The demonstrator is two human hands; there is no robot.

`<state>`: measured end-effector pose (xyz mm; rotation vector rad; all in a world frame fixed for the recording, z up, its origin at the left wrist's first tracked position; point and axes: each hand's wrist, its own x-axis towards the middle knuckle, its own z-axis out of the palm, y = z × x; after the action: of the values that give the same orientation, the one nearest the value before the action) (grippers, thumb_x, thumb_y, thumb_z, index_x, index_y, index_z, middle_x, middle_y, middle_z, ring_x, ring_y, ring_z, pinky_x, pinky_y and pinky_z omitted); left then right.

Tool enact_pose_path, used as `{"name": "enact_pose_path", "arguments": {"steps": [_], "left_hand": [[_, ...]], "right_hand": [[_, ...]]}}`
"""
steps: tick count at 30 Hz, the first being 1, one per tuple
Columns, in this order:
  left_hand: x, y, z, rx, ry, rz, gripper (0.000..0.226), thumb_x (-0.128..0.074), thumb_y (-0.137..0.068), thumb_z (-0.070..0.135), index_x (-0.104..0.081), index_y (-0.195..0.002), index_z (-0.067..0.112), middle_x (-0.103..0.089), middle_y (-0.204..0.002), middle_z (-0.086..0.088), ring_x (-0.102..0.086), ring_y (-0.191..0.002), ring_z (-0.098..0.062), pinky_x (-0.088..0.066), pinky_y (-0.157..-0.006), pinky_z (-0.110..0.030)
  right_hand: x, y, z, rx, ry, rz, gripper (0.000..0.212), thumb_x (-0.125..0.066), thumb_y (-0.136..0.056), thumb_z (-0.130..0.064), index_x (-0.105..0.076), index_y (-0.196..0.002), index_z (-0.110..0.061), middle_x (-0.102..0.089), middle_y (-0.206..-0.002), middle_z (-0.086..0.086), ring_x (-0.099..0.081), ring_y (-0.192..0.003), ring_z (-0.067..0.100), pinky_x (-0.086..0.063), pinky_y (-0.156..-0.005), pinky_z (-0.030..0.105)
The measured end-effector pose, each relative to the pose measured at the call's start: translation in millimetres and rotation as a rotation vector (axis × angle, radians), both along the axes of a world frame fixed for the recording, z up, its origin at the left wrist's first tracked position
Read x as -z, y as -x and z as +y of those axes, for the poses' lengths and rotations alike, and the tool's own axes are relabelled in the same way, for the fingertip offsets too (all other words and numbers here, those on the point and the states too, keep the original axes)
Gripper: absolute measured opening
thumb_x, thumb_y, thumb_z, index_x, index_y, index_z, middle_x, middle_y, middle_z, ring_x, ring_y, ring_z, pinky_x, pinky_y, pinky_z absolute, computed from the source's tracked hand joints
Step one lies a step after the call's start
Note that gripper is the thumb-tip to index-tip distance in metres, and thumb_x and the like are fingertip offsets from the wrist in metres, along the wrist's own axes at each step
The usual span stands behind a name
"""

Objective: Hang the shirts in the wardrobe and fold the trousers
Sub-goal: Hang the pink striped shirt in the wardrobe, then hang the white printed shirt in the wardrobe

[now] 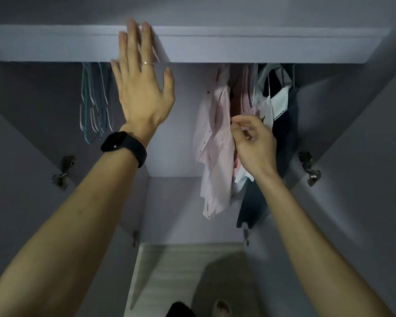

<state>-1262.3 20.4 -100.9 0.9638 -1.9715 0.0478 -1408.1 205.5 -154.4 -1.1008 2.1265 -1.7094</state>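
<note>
Pink striped shirt (217,143), right hand (254,143) pinching

Dim shot overall, cool purple-grey cast, low contrast. Brightest patch is the floor (188,271) at bottom centre, a soft dark shadow lying over its right part. Wardrobe (169,124) interior murky; dark clothes (284,138) at right lose all detail, pink shirt (217,143) reads pale and soft. Left hand (142,88) slightly motion-blurred at the fingers (133,33); empty hangers (94,104) smeared. Right hand (254,140) soft, fairly clear. Strong wide-angle distortion: the shelf (238,46) edge bows, side walls splay outward, forearms stretch towards the corners. Fine grain, compression mush, no glare.
</note>
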Motion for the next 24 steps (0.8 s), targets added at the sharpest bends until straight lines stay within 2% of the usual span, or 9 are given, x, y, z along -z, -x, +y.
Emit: {"name": "enact_pose_path", "arguments": {"steps": [2, 3, 7, 11, 15, 17, 20, 24], "left_hand": [[26, -4, 21, 0.085, -0.061, 0.002, 0.064, -0.046, -0.101, 0.036, -0.027, -0.160, 0.021, -0.022, -0.167, -0.009, -0.013, -0.155, -0.031, -0.014, -0.124, -0.056], [45, -7, 34, 0.137, -0.092, -0.019, 0.062, -0.047, -0.100, 0.034, -0.031, -0.159, 0.022, -0.027, -0.165, -0.009, -0.017, -0.154, -0.031, -0.018, -0.123, -0.056], [129, -10, 73, 0.294, -0.315, -0.188, 0.061, -0.049, -0.098, 0.029, -0.035, -0.157, 0.026, -0.034, -0.162, -0.008, -0.024, -0.151, -0.030, -0.027, -0.119, -0.059], [174, -1, 99, 0.513, -0.477, -0.368, 0.063, -0.047, -0.095, 0.031, -0.035, -0.157, 0.027, -0.035, -0.161, -0.008, -0.026, -0.150, -0.031, -0.028, -0.117, -0.058], [206, 13, 128, 0.761, -0.476, -0.497, 0.061, -0.042, -0.094, 0.036, -0.041, -0.154, 0.024, -0.041, -0.158, -0.008, -0.032, -0.148, -0.030, -0.031, -0.116, -0.059], [217, 21, 156, 0.898, -0.502, -0.588, 0.060, -0.043, -0.096, 0.037, -0.039, -0.155, 0.025, -0.037, -0.161, -0.006, -0.028, -0.150, -0.029, -0.025, -0.120, -0.057], [229, 29, 212, 1.172, -0.438, -0.711, 0.058, -0.049, -0.099, 0.033, -0.038, -0.155, 0.023, -0.035, -0.161, -0.008, -0.029, -0.149, -0.030, -0.030, -0.117, -0.055], [235, 35, 304, 1.459, -0.377, -0.876, 0.059, -0.050, -0.104, 0.030, -0.029, -0.159, 0.025, -0.025, -0.166, -0.001, -0.018, -0.154, -0.023, -0.018, -0.123, -0.052]], "right_hand": [[12, -7, 24, 0.012, 0.013, 0.035, 0.015, -0.065, -0.097, -0.022, -0.072, -0.109, -0.026, -0.067, -0.096, -0.031, -0.061, -0.096, -0.008, -0.047, -0.080, 0.009], [19, -9, 33, 0.032, 0.004, 0.040, 0.015, -0.064, -0.097, -0.024, -0.072, -0.109, -0.028, -0.067, -0.098, -0.031, -0.061, -0.099, -0.004, -0.049, -0.083, 0.015], [53, -18, 63, 0.104, -0.093, 0.135, 0.020, -0.062, -0.097, -0.029, -0.071, -0.114, -0.032, -0.063, -0.106, -0.031, -0.056, -0.109, 0.006, -0.051, -0.089, 0.028], [87, -36, 98, 0.215, -0.209, 0.245, 0.023, -0.058, -0.098, -0.032, -0.071, -0.116, -0.026, -0.067, -0.117, -0.018, -0.053, -0.107, 0.006, -0.049, -0.093, 0.035], [123, -70, 149, 0.421, -0.351, 0.296, 0.036, -0.051, -0.098, -0.040, -0.073, -0.115, -0.018, -0.071, -0.120, -0.003, -0.059, -0.109, 0.021, -0.042, -0.094, 0.021], [136, -92, 186, 0.532, -0.439, 0.260, 0.030, -0.056, -0.098, -0.037, -0.072, -0.118, -0.020, -0.069, -0.124, -0.004, -0.060, -0.112, 0.024, -0.045, -0.094, 0.025], [150, -134, 248, 0.737, -0.527, 0.177, 0.027, -0.059, -0.097, -0.034, -0.072, -0.118, -0.022, -0.069, -0.124, -0.004, -0.061, -0.113, 0.024, -0.044, -0.096, 0.027], [161, -193, 328, 1.069, -0.589, 0.044, 0.028, -0.058, -0.093, -0.035, -0.074, -0.112, -0.022, -0.072, -0.116, -0.003, -0.063, -0.104, 0.026, -0.049, -0.093, 0.034]]}}
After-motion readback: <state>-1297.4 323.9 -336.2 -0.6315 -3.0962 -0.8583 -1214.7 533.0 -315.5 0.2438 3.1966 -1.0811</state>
